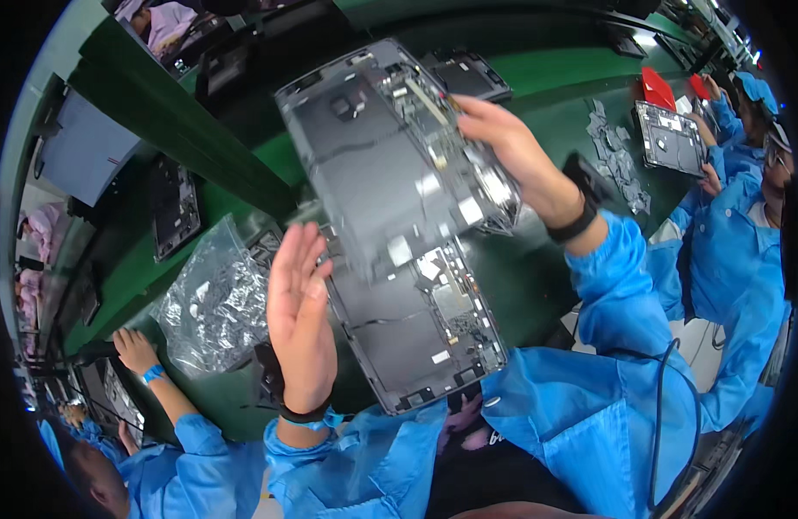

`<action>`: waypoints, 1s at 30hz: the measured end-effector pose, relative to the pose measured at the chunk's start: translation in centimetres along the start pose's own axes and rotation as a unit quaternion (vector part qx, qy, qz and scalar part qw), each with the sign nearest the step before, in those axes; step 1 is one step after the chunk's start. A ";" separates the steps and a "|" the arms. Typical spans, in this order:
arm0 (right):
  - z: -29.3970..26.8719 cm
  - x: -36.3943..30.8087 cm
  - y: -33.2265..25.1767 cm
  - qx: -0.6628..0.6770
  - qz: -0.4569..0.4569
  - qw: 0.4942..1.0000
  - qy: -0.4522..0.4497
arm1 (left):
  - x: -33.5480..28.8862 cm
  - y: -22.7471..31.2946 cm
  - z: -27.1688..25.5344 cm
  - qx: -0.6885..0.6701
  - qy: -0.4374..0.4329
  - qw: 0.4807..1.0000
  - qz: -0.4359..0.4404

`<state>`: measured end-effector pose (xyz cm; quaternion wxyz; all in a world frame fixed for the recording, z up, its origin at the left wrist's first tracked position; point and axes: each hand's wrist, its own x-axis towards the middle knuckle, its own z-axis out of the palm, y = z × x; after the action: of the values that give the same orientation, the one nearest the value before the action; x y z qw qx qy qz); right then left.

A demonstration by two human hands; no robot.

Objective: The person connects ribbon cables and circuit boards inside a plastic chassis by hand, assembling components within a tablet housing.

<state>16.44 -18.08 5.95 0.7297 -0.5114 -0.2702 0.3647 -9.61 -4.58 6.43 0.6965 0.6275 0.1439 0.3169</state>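
My right hand (520,160) grips the right edge of an opened tablet housing (364,173), dark grey, with a circuit board along one side. The housing is tilted and a little blurred. A second opened tablet housing (390,329) of the same kind lies below it at the table's near edge, its far end covered by the first. My left hand (299,320) is open, fingers stretched and apart from the held housing, beside the lower housing's left edge. Black bands circle both wrists.
A clear plastic bag of small parts (213,303) lies left. Another housing (172,208) rests behind it, near a green post (174,121). Grey loose pieces (620,156) lie right. Co-workers sit on both sides; one on the right handles a tablet housing (672,138).
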 end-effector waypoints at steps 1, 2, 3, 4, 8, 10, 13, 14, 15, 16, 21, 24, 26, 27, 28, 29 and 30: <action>0.1 2.3 -0.3 -0.024 0.002 0.999 0.028 | -0.5 0.0 -0.4 0.005 0.011 1.000 -0.009; 0.4 4.6 -0.6 -0.048 0.004 0.997 0.061 | -0.8 -0.4 -0.9 0.014 0.012 1.000 -0.013; 0.6 7.7 0.1 -0.030 0.011 0.999 0.043 | -1.8 -0.3 -1.6 0.020 0.021 0.999 -0.015; -0.3 10.7 1.0 -0.021 0.014 0.999 0.042 | -1.9 -1.0 -1.9 0.015 0.016 1.000 -0.019; 0.7 23.0 7.8 -0.004 0.009 0.999 0.050 | -2.8 -1.3 -2.9 0.031 0.035 0.999 0.002; 4.6 23.6 8.3 0.004 0.048 0.997 0.057 | -3.1 -1.7 -3.3 0.036 0.045 0.998 0.002; 5.0 27.0 12.1 0.039 0.034 0.997 0.056 | -3.2 -2.4 -3.0 0.030 0.045 0.998 -0.016; 5.5 27.9 13.3 -0.017 0.039 0.992 0.122 | -3.1 -2.6 -3.3 0.032 0.043 0.998 -0.016; 5.5 28.2 13.3 -0.056 0.055 0.993 0.091 | -3.4 -2.6 -3.4 0.036 0.055 0.998 -0.020; 5.1 28.7 13.0 -0.095 0.072 0.991 0.061 | -3.5 -2.6 -3.4 0.038 0.067 0.997 -0.025; -3.9 25.5 4.9 -0.472 -0.181 0.862 0.010 | -3.6 -1.6 -4.9 0.062 0.093 0.994 -0.015; -14.2 21.6 0.4 -0.679 -0.013 0.728 0.098 | -2.5 -1.4 -5.8 0.079 0.077 0.994 -0.002; -15.8 18.6 0.8 -0.738 0.051 0.662 0.119 | -1.9 -1.4 -6.6 0.091 0.066 0.994 0.001; -15.9 18.0 1.4 -0.715 0.076 0.685 0.118 | -1.5 -1.1 -6.5 0.089 0.057 0.994 0.000; -16.1 17.8 2.3 -0.689 0.100 0.709 0.116 | -1.2 -0.7 -6.3 0.091 0.048 0.995 -0.002; -16.3 17.9 3.0 -0.632 0.095 0.753 0.156 | -0.9 -0.4 -5.9 0.091 0.047 0.995 0.000; -16.5 17.9 3.6 -0.630 0.094 0.754 0.157 | -0.5 0.2 -5.7 0.088 0.017 0.996 0.002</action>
<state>38.68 -11.88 -2.51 0.2365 -0.9284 -0.2711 0.0927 -13.40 -0.44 5.53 0.6357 0.6811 0.1812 0.3151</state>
